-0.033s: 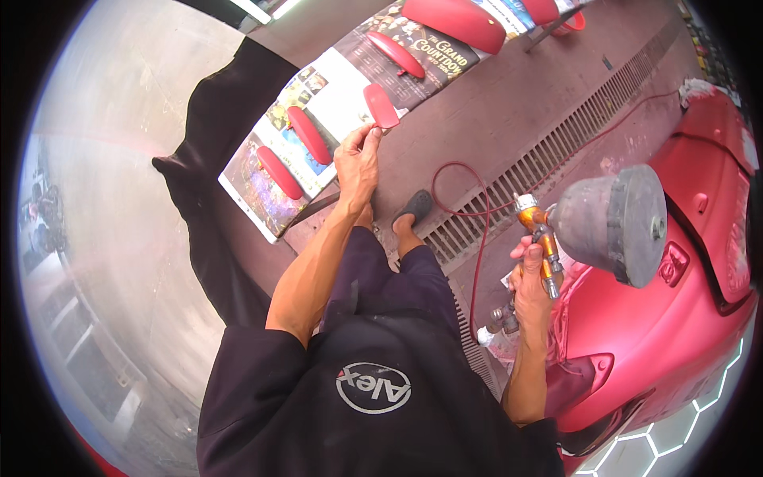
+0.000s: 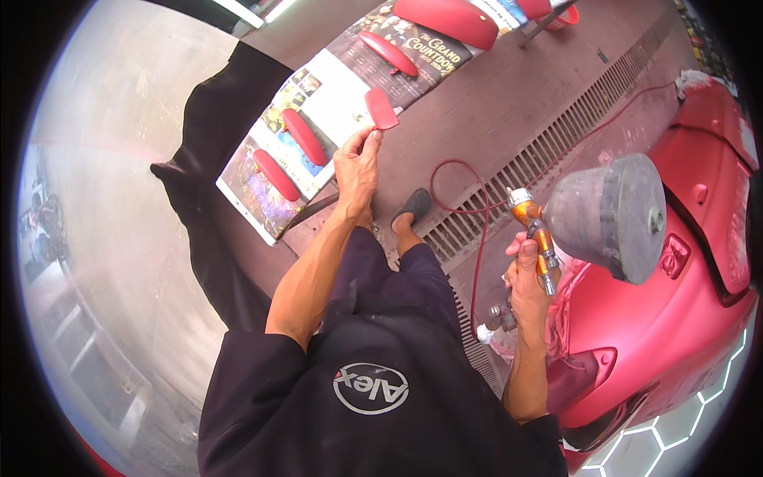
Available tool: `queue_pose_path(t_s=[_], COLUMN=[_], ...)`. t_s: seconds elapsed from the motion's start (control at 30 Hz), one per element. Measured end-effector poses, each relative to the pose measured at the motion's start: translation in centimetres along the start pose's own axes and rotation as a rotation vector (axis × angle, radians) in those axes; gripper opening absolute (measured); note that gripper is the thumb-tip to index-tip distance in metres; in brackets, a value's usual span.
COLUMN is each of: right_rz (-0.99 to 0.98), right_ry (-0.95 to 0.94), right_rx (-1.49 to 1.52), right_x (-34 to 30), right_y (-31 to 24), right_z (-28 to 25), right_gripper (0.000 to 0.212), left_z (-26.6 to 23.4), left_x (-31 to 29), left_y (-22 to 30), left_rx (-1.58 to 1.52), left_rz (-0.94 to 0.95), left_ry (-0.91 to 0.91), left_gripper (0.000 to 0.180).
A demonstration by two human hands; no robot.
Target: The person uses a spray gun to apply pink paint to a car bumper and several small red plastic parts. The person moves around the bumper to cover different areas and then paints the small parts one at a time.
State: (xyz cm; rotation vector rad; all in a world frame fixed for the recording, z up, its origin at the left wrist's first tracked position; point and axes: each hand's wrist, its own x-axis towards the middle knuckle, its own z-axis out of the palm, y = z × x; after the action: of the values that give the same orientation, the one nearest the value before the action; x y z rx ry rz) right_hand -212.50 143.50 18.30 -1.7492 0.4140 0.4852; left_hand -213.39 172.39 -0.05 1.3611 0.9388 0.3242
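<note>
My left hand (image 2: 357, 171) pinches the lower end of a small red panel piece (image 2: 381, 110) between thumb and fingers, above the near edge of a paper-covered bench (image 2: 334, 99). On the bench lie two slim red door handles, a left one (image 2: 276, 175) and one beside it (image 2: 304, 137). Farther along is another red handle (image 2: 389, 54). In my right hand (image 2: 528, 282) is an orange-and-silver spray gun (image 2: 534, 226), its nozzle pointing up and left. A big grey cup (image 2: 608, 219) is fixed to its side. What the fingers behind the gun do is partly hidden.
A red car body (image 2: 644, 326) stands close at my right. A thin red hose (image 2: 486, 238) loops across the floor over a long drain grate (image 2: 548, 139). A larger red cover (image 2: 449, 20) lies at the bench's far end. Black cloth (image 2: 218, 159) hangs left of the bench.
The view has shifted slightly, so the bench parts sit a little farther left. The spray gun has moved slightly up and left. Both hands keep their holds.
</note>
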Motion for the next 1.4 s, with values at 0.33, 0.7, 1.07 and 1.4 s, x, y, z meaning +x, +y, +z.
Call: queue_pose_path(t_s=[0.33, 0.7, 1.07, 1.4], right_rz=[0.026, 0.104, 0.087, -0.083], right_ry=[-0.309, -0.237, -0.097, -0.222], right_rx=[0.062, 0.003, -0.062, -0.26], right_x=[-1.0, 2.7, 3.0, -0.2], right_y=[-2.9, -4.0, -2.7, -2.3], right_z=[1.1, 0.1, -0.4, -0.2], right_gripper=[0.05, 0.048, 0.047, 0.045], left_z=[2.3, 0.0, 0.9, 4.7], left_x=[-3.4, -6.3, -5.7, -3.3], left_y=[-0.8, -0.6, 0.7, 0.0], left_rx=[-0.482, -0.503, -0.209, 0.939], left_rz=[-0.417, -0.491, -0.378, 0.646], left_ry=[-0.437, -0.647, -0.644, -0.579], left_gripper=[0.02, 0.026, 0.025, 0.014])
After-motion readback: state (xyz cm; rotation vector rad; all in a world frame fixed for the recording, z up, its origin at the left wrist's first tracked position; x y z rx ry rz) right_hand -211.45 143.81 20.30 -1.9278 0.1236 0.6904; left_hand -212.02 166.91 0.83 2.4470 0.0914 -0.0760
